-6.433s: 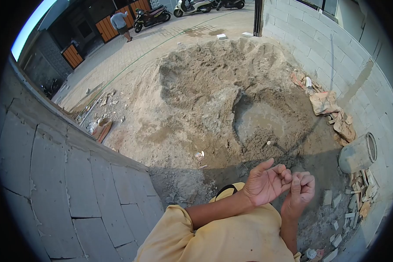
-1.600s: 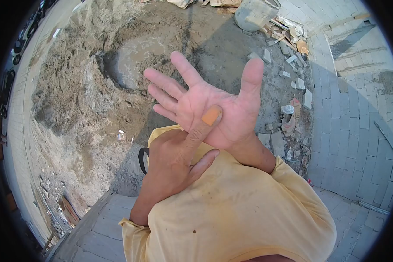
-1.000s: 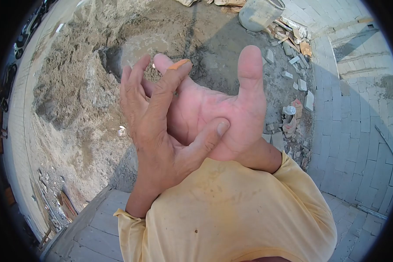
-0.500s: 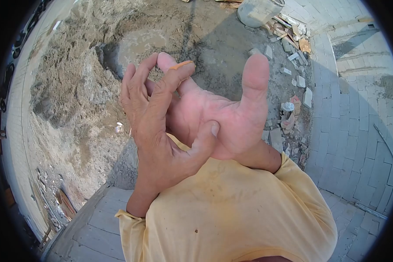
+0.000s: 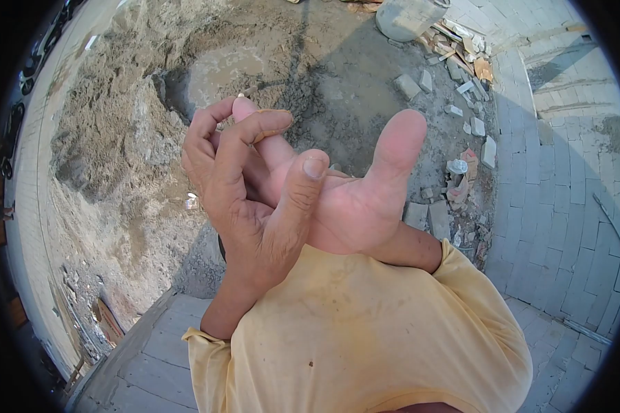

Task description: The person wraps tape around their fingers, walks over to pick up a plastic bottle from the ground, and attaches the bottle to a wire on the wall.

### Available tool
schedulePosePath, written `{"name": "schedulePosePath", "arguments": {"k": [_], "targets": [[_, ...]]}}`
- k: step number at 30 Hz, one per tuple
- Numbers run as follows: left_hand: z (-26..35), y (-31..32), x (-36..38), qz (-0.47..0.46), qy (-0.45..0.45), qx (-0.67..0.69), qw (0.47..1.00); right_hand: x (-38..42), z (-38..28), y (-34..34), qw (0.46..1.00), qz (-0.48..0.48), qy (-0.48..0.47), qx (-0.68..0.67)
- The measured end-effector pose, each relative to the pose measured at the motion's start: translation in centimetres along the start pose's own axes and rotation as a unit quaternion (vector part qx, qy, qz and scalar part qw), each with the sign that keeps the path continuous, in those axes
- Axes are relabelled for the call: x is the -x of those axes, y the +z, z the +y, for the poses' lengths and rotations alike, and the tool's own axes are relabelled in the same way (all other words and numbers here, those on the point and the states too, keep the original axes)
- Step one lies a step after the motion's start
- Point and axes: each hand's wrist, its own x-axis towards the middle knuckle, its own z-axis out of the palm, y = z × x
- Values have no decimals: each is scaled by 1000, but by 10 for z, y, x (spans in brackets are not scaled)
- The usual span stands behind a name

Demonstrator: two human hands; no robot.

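My left hand (image 5: 234, 186) is wrapped round the pinky side and fingers of my right hand, its thumb lying over the palm. My right hand (image 5: 355, 206) is turned palm up, with its thumb stretched out to the upper right and its fingers pointing left. Most of those fingers are hidden behind my left hand. I see no tool or other object in either hand. Both hands are above the front of a yellow shirt (image 5: 365, 323).
Ahead is a sand heap (image 5: 131, 131) with a water puddle (image 5: 224, 72) in its hollow. A large grey bucket (image 5: 408, 17) stands at the top. Broken blocks (image 5: 488, 151) and scraps line the right. Grey block paving (image 5: 551, 206) lies beyond.
My left thumb has lifted off the middle of the right palm and moved up and left. The right hand has tilted and lowered slightly, and the left fingers have moved a little left.
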Motion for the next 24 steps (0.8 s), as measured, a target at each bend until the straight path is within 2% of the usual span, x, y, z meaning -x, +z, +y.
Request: {"name": "schedulePosePath", "arguments": {"k": [2, 6, 8, 9, 11, 14, 17, 19, 23, 24], "targets": [[0, 0, 1, -6, 1, -5, 1000, 0, -1, 4, 999, 2, -16, -52], [1, -2, -1, -40, 22, -14, 999, -3, -4, 2, 997, 1, -38, -62], [0, -4, -2, -51, 37, -23, 998, -3, -8, -9, 998, -25, -24, 55], [-1, -6, -3, -69, 44, -22, 996, -2, -8, -7, 998, -25, -25, 56], [0, -8, -2, -87, 52, -20, 995, 0, -10, 1, 988, 59, -26, 140], [5, -10, 2, -107, 72, -16, 991, 2, -11, 7, 985, 36, -28, 165], [4, -10, 6, -96, 101, -35, 990, 4, -10, 12, 981, 20, -22, 190], [-1, -13, 8, -88, 132, 17, 987, 5, -11, 15, 979, 13, -18, 203], [3, -12, 9, -75, 126, 24, 989, 8, -14, 22, 973, 1, -17, 231], [4, -11, 9, -50, 150, 21, 987, 8, -16, 23, 971, -4, -19, 240]]}}
